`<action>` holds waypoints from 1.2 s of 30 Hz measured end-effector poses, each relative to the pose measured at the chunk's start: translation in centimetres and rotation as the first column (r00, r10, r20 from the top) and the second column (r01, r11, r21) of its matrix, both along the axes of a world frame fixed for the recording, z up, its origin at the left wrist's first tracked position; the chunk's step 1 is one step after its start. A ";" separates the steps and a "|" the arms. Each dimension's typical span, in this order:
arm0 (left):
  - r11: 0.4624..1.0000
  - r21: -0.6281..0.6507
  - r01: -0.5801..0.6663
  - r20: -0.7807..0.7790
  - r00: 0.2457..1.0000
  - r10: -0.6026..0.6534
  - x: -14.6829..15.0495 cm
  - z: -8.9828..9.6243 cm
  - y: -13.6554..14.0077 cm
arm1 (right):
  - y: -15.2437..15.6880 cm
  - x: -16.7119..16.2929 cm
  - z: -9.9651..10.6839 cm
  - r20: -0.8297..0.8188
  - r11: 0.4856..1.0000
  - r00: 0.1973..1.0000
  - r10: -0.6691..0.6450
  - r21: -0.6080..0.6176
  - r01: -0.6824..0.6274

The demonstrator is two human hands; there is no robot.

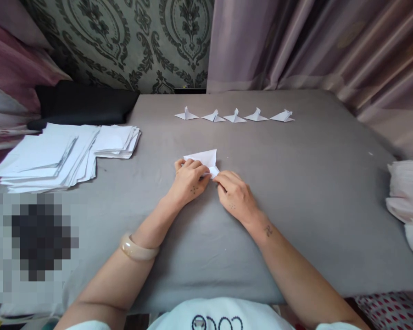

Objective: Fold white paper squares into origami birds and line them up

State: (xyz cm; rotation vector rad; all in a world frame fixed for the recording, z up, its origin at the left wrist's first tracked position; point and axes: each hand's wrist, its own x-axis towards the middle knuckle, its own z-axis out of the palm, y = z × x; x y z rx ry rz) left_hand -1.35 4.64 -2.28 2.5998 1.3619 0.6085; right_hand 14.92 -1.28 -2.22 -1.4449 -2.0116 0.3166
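The desk [313,192] is the largest thing; a grey cloth covers it. Behind its far side hangs a purple curtain [248,41]. On the left lies a large pile of white sheets [69,132], with a folded black item [86,103] just behind it. A smaller pile [113,138] touches its right side. Near the middle of the desk, the left hand [192,179] holds the folded paper [209,158], its bent fingers lying over the left part. The right hand [237,195] is narrow and pinches the near right corner of this same paper. The smallest are five folded paper figures [235,118], similar to birds, standing in one row toward the far edge.
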 end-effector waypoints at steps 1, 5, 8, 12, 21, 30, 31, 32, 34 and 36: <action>1.000 -0.003 0.000 -0.002 1.000 0.000 0.0 0.0 0.0 | -0.1 0.0 0.1 0.020 1.000 1.000 -0.014 -0.004 0.014; 1.000 -0.013 0.006 -0.009 1.000 -0.006 0.0 0.1 0.0 | -0.4 0.1 0.3 0.059 0.998 0.996 -0.061 -0.026 0.063; 1.000 -0.010 0.006 -0.009 1.000 -0.006 -0.1 0.0 0.0 | -0.5 0.0 0.4 0.011 1.000 1.000 -0.026 0.007 0.026; 1.000 -0.016 0.011 -0.008 1.000 -0.012 -0.1 -0.1 0.0 | -0.2 -0.2 0.1 -0.050 0.999 0.998 0.027 0.029 -0.025; 0.992 -0.122 0.007 0.065 0.998 0.001 -0.6 1.0 -0.2 | 0.1 0.1 -0.5 0.000 1.000 1.000 -0.013 -0.006 0.013; 0.998 0.065 0.013 0.051 0.999 -0.017 -2.5 0.1 0.1 | -0.4 -0.4 -0.1 0.099 0.999 0.995 -0.014 -0.041 0.018; 0.994 0.106 0.024 0.047 0.998 -0.029 -2.3 0.1 0.1 | -0.4 -0.4 -0.1 0.117 0.999 0.993 -0.014 -0.047 0.019; 0.989 0.149 0.024 0.044 0.999 -0.031 -2.1 0.2 0.0 | -0.4 -0.5 -0.1 0.135 0.998 0.991 -0.014 -0.054 0.021; 0.973 0.231 -0.013 0.047 0.999 0.002 -1.7 0.4 -0.1 | -0.5 -0.6 0.0 0.160 0.998 0.987 -0.018 -0.064 0.029; 0.956 0.280 -0.082 0.066 0.996 0.066 -1.3 0.5 -0.3 | -0.5 -0.6 0.0 0.167 0.997 0.986 -0.023 -0.069 0.035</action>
